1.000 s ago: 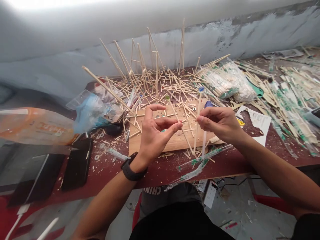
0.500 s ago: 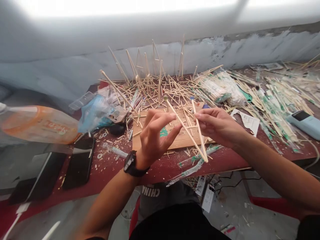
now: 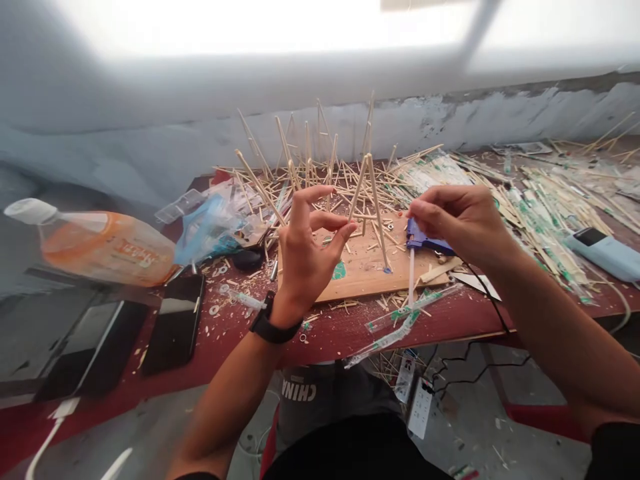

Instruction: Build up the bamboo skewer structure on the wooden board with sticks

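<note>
An A-shaped frame of wooden sticks point(image 3: 374, 193), joined by a short crossbar, stands apex up above the wooden board point(image 3: 345, 283). The thumb and a finger of my left hand point(image 3: 313, 247) pinch its left leg, with the index finger raised. The right leg's foot meets a small blue spot on the board. To the right, my right hand point(image 3: 453, 210) is apart from the frame, thumb and fingertips pressed together. Anything between them is too small to make out. Just below that hand lies a blue glue gun point(image 3: 425, 241), with a pale glue stick point(image 3: 411, 277) beside it.
Loose sticks point(image 3: 345, 173) and several upright stick frames crowd the table's back. Wrapped chopsticks point(image 3: 545, 220) cover the right, near a light-blue device point(image 3: 607, 252). On the left are an orange-labelled bottle point(image 3: 110, 247), plastic bags point(image 3: 210, 227) and a phone point(image 3: 173, 327).
The stick frame has turned from apex towards me to apex up, with a foot at the board. My right hand has let go of it and moved right. The glue gun shows more.
</note>
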A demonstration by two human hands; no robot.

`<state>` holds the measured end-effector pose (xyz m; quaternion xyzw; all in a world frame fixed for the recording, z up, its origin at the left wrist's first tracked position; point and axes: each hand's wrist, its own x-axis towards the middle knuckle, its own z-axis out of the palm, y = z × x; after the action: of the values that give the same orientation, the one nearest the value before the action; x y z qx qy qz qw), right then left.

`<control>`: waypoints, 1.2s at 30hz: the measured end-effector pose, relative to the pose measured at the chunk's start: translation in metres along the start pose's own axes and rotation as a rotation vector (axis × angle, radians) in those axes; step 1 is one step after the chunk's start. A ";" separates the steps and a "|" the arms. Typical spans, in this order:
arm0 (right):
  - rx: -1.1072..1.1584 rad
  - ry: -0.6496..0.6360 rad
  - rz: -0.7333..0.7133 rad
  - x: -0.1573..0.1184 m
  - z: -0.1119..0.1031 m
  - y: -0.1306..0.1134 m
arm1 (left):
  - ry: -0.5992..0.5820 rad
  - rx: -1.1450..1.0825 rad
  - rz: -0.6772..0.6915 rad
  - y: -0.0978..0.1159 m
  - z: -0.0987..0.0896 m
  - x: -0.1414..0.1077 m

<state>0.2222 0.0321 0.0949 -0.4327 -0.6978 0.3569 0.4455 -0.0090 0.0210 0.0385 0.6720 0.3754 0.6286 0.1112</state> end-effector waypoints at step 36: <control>-0.083 -0.207 -0.250 0.115 0.025 -0.005 | 0.156 0.131 0.074 -0.012 0.015 -0.013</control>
<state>0.1711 0.1329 0.1269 -0.3214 -0.8024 0.3123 0.3942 0.0012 0.0258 0.0178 0.6401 0.3982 0.6569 0.0142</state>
